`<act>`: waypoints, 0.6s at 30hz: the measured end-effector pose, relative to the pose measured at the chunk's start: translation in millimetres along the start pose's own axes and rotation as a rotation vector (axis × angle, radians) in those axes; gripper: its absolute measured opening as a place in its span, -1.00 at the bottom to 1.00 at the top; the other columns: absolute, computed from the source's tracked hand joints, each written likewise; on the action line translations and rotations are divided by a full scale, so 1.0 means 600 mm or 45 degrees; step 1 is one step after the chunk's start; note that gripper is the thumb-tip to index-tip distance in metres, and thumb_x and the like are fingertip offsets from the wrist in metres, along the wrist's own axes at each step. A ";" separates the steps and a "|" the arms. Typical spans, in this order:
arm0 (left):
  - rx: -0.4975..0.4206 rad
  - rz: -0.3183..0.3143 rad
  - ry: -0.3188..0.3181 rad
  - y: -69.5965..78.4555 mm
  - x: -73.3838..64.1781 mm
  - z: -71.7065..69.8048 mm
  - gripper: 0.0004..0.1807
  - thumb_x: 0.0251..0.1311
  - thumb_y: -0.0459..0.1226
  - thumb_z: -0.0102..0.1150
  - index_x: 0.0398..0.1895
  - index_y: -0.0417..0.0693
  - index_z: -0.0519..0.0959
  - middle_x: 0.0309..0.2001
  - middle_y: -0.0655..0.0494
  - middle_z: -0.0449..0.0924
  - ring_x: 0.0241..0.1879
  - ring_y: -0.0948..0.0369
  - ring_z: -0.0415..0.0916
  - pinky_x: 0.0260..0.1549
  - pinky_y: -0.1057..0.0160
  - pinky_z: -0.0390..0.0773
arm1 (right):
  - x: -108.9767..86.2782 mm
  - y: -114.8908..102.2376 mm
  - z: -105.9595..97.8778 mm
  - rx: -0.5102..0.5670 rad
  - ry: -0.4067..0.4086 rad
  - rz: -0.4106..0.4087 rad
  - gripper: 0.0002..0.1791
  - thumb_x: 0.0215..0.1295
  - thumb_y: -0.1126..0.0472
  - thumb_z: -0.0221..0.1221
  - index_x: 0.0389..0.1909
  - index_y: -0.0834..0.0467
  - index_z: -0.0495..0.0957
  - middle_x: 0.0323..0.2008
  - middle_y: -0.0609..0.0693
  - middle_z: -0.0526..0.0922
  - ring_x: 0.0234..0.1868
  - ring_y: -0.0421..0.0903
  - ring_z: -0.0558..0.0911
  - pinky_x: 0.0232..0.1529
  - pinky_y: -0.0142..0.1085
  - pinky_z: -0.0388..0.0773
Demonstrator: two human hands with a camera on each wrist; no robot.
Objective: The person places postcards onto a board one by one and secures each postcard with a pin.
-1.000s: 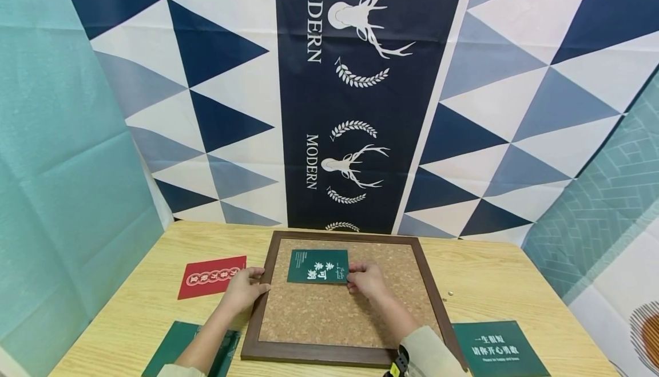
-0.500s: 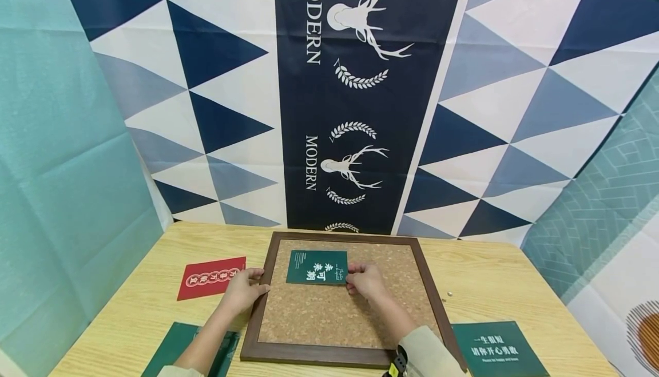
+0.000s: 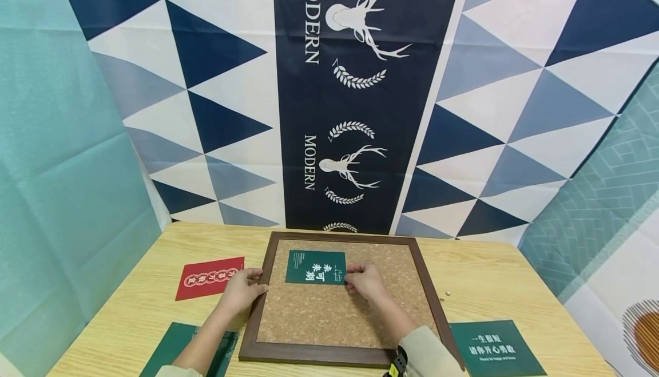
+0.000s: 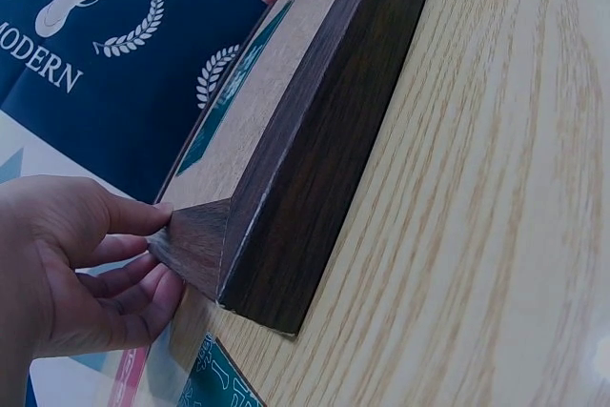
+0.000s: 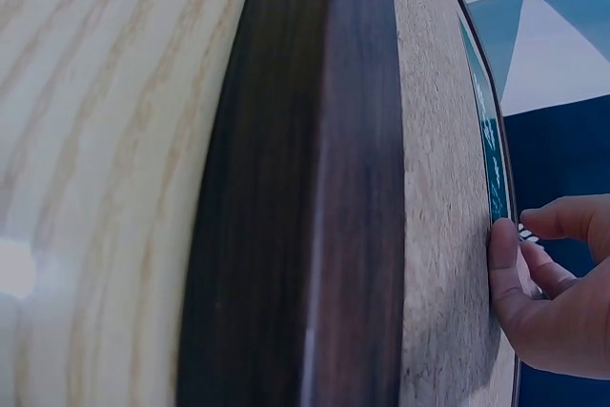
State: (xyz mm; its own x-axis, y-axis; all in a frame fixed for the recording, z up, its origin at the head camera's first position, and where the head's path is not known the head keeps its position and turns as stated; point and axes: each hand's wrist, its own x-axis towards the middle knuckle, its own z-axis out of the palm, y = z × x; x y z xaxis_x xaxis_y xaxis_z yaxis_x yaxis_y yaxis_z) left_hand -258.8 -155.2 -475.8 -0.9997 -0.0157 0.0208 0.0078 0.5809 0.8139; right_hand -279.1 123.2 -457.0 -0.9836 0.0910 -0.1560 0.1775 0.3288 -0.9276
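Observation:
A cork board (image 3: 355, 314) in a dark brown wooden frame lies on the table. On its upper left part is a green card (image 3: 315, 267) with white writing, turned sideways. My left hand (image 3: 243, 291) grips the frame's left side; in the left wrist view the left thumb lies on top of the wood, with the fingers curled at its outer edge. At the card's right end my right hand (image 3: 366, 281) pinches its edge between thumb and fingers. The right wrist view shows the right thumb (image 5: 508, 269) right at the end of the card.
Left of the board lies a red card (image 3: 206, 278) with white lettering. Below it are green cards (image 3: 167, 345), partly hidden under my left forearm. Another green card (image 3: 496, 347) lies right of the board, and a small shiny pin-like piece (image 3: 448, 293) rests near the frame. A patterned cloth (image 3: 340, 96) hangs behind.

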 end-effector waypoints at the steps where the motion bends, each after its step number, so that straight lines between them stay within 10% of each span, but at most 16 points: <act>1: 0.000 0.000 0.000 0.000 0.000 0.000 -0.57 0.12 -0.38 0.21 0.08 -0.37 0.47 -0.05 -0.20 0.54 0.00 -0.14 0.48 -0.17 0.03 0.58 | 0.000 0.000 0.000 -0.003 -0.001 0.001 -0.72 0.17 0.46 0.08 -0.09 0.48 0.46 -0.32 0.17 0.54 -0.51 -0.16 0.54 -0.48 -0.36 0.58; 18: -0.003 -0.008 -0.002 0.001 0.000 0.000 -0.57 0.12 -0.39 0.20 0.08 -0.37 0.47 -0.06 -0.19 0.55 0.00 -0.13 0.48 -0.15 0.02 0.57 | -0.004 -0.002 -0.010 -0.031 -0.001 0.014 -0.75 0.23 0.33 0.09 -0.13 0.40 0.51 -0.43 0.13 0.55 -0.53 -0.15 0.55 -0.52 -0.35 0.55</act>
State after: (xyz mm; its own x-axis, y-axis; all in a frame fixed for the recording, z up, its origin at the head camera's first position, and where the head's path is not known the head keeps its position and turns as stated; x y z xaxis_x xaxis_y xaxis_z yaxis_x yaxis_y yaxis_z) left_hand -258.7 -155.1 -475.4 -0.9997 -0.0184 0.0146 0.0012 0.5790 0.8153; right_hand -276.6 128.1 -453.4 -0.9816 0.0937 -0.1667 0.1892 0.3509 -0.9171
